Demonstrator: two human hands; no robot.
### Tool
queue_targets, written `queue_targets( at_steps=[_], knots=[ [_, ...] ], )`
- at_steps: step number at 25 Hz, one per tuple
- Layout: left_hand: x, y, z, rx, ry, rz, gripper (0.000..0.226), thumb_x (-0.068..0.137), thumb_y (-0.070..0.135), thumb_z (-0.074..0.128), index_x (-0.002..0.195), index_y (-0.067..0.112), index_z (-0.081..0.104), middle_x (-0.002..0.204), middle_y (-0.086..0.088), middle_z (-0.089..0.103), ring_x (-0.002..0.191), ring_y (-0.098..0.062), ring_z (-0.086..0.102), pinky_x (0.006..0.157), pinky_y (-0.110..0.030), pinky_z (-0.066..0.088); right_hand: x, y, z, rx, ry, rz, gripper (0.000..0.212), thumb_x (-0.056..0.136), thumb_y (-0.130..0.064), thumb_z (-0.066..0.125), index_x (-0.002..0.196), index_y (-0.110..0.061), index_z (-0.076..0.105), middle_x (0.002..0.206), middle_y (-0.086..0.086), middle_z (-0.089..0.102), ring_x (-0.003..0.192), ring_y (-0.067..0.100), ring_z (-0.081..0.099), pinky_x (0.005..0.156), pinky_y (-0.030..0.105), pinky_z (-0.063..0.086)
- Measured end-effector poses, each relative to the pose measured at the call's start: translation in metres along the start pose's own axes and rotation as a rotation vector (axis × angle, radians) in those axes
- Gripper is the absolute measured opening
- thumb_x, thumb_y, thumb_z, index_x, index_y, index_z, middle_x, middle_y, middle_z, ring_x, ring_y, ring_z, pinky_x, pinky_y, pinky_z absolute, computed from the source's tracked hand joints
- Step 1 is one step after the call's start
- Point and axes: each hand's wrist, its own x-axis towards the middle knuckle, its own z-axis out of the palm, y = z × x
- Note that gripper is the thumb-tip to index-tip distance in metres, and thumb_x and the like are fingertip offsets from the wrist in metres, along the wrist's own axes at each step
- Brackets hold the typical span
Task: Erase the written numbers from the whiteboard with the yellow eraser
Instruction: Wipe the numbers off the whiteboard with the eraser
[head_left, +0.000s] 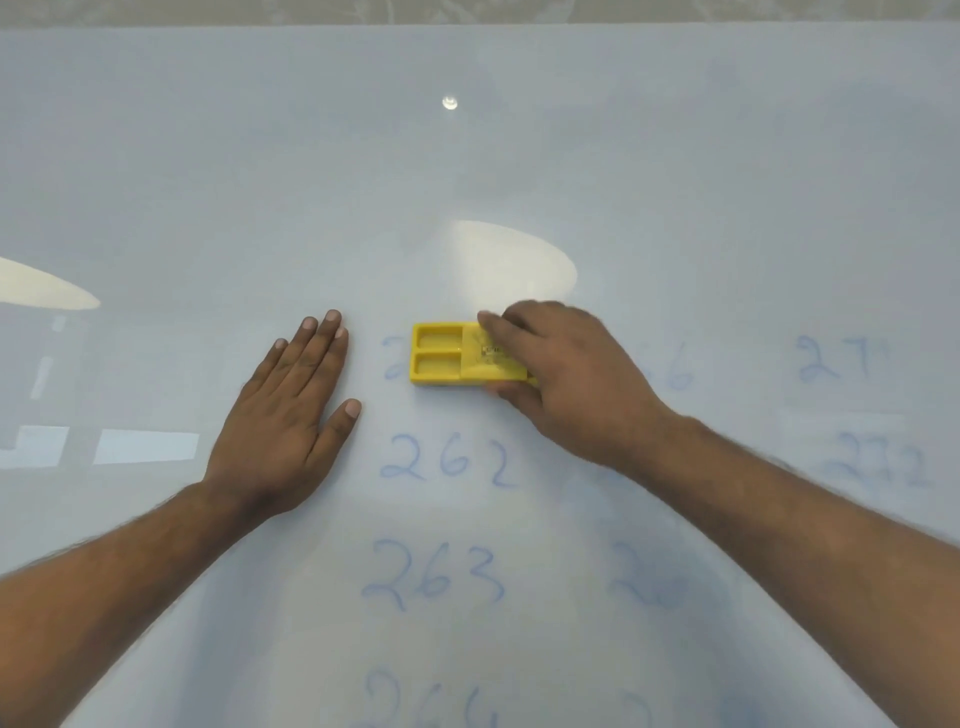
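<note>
Right hand (566, 374) grips yellow eraser (452, 356) on whiteboard (519, 156).

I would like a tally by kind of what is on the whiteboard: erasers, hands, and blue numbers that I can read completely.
Yellow eraser: 1
Hands, the left hand and the right hand: 2
Fully readable blue numbers, 262 and 263: 2
Total: 5
Other numbers are covered, cut off or too faint to count.
</note>
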Motion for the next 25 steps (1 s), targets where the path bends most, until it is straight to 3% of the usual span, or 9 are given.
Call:
queue_targets(
  at_steps=[7, 15, 21, 25],
  knots=[
    [-0.001, -0.004, 0.000, 0.002, -0.005, 0.041, 0.069, 0.103, 0.047, 0.022, 0.161, 0.011, 0.010, 0.170, -0.001, 0.006, 0.158, -0.015, 0.002, 0.128, -0.033, 0.002, 0.045, -0.027, 0.015, 0.042, 0.067, 0.117, 0.058, 0.088, -0.026, 0.067, 0.139, -0.006, 0.048, 0.126, 0.013, 0.057, 0.110, 0.034, 0.052, 0.094, 0.042, 0.040],
    [-0.009, -0.006, 0.006, -0.046, 0.073, -0.005, 0.069, 0.102, 0.045, 0.026, 0.160, 0.008, 0.015, 0.170, -0.005, 0.011, 0.157, -0.019, 0.008, 0.128, -0.037, 0.007, -0.013, -0.040, 0.017, -0.044, -0.047, -0.005, 0.055, 0.090, -0.028, 0.069, 0.137, -0.005, 0.050, 0.123, 0.011, 0.060, 0.108, 0.031, 0.057, 0.092, 0.042, 0.046],
    [-0.013, -0.008, 0.009, -0.061, 0.071, 0.048, 0.068, 0.103, 0.043, 0.027, 0.160, 0.008, 0.014, 0.170, -0.006, 0.012, 0.157, -0.019, 0.009, 0.127, -0.040, 0.013, 0.027, -0.045, 0.016, -0.043, 0.066, 0.204, 0.057, 0.088, -0.021, 0.070, 0.138, -0.003, 0.049, 0.124, 0.014, 0.060, 0.108, 0.035, 0.056, 0.093, 0.044, 0.046],
    [-0.019, -0.010, 0.009, -0.048, 0.087, 0.090, 0.067, 0.103, 0.041, 0.028, 0.159, 0.006, 0.018, 0.169, -0.007, 0.014, 0.157, -0.020, 0.012, 0.127, -0.041, 0.015, 0.035, -0.061, 0.027, 0.002, 0.060, 0.202, 0.057, 0.088, -0.019, 0.069, 0.138, -0.003, 0.049, 0.126, 0.013, 0.059, 0.109, 0.033, 0.055, 0.095, 0.042, 0.044]
  ],
)
